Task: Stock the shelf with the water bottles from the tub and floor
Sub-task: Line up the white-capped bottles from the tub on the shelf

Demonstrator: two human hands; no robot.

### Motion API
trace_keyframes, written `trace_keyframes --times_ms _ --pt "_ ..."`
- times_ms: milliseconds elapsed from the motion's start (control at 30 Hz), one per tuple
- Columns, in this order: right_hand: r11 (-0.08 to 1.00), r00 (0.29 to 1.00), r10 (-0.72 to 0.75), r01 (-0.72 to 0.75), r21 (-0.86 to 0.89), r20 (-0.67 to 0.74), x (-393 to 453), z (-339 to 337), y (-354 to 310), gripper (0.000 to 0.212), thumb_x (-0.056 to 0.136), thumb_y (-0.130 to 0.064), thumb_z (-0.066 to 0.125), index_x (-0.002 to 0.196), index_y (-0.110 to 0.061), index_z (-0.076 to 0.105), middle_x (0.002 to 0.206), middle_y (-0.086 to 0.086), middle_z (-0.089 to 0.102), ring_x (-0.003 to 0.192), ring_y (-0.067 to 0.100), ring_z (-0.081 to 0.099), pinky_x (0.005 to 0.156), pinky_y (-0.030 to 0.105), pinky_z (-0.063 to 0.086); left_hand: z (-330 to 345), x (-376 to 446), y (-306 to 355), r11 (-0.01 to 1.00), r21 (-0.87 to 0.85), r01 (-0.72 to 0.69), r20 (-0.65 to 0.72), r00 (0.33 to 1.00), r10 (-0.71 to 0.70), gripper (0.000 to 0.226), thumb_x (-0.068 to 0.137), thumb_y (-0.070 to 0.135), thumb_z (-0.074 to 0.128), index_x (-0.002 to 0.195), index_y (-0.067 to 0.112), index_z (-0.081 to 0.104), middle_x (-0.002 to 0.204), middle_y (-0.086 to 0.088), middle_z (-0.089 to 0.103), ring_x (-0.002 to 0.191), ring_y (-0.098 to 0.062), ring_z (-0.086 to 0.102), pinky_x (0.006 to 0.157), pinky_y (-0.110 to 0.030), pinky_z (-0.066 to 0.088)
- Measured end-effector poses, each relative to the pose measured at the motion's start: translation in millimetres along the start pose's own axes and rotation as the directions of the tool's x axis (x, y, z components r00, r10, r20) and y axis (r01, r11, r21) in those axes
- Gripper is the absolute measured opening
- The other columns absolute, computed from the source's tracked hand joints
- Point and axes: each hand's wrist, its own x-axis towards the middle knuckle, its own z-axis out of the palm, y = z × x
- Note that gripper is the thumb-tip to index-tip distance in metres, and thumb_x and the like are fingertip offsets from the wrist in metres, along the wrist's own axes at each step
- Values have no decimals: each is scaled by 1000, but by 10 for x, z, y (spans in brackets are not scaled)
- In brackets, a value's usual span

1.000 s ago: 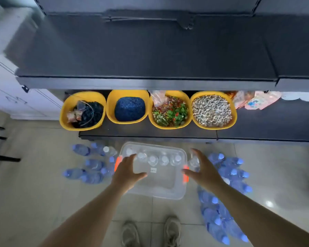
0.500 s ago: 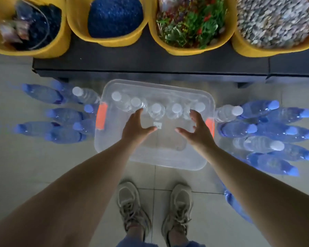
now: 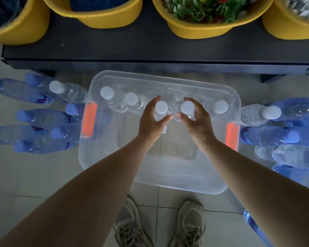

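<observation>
Fingers (image 3: 154,102) of the left hand (image 3: 151,123) curl around the third white-capped bottle (image 3: 161,107) in the row, thumb on its near side; fingers of the right hand (image 3: 197,122) curl likewise around the fourth white-capped bottle (image 3: 187,108) — each hand holds its bottle just below the cap. Both bottles stand upright in a row of five along the far wall of the clear tub (image 3: 150,179), the two held ones just beside each other, with two more bottles to their left (image 3: 107,92) (image 3: 131,98) and one to their right (image 3: 220,106). The tub rests on the tiled floor (image 3: 25,175) and carries an orange latch at each short end (image 3: 89,120) (image 3: 231,135); its near half holds no bottles.

Outside the tub, blue-capped bottles (image 3: 43,120) stand on the floor at left, one white-capped among them (image 3: 56,86); a second group (image 3: 291,136) stands at right, also with a white-capped one (image 3: 270,112) beside the tub's end. Beyond the tub runs the dark shelf (image 3: 150,50), bearing yellow bins (image 3: 103,16) — one filled with green and red pieces (image 3: 203,8). At the bottom edge, two shoes (image 3: 187,225) point toward the tub.
</observation>
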Motion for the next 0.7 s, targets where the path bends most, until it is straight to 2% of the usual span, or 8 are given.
trace_keyframes --times_ms 100,333,500,633,700 --pt "1000 1000 -23 23 0 6 15 -3 26 39 85 -28 66 122 -25 54 125 -10 57 119 5 50 102 17 34 3 26 -35 999 -18 -32 19 999 32 57 81 27 70 132 22 44 134 4 52 121 -9 47 98 -19 34" --pt "1000 1000 2 -2 -9 31 -44 -54 -33 35 85 -31 65 119 -28 54 122 -11 59 117 7 52 106 29 38 -141 -10 -65 995 30 -94 90 992 91 50 79 24 72 124 19 51 120 6 59 110 -10 53 98 -25 40" --pt "1000 998 -6 7 -4 69 -283 -205 -201 32 83 -34 65 114 -35 54 121 -10 60 119 10 53 108 39 39 -342 -238 48 994 54 -93 133 987 86 46 79 24 73 120 19 54 111 11 58 104 -9 53 92 -22 40" --pt "1000 997 -17 18 -4 73 -528 -388 -575 40 84 -31 67 122 -30 53 123 -13 59 121 8 52 108 35 38 -588 -512 338 992 59 -115 158 982 105 50 74 30 76 119 21 55 110 12 59 107 -11 56 94 -29 44" --pt "999 997 -31 32 -21 67 -661 -507 -864 39 85 -30 66 122 -31 53 114 -18 60 112 5 55 100 26 41 -728 -653 577 992 55 -115 162 981 105 51 72 34 76 118 25 56 108 15 60 105 -8 56 91 -27 44"
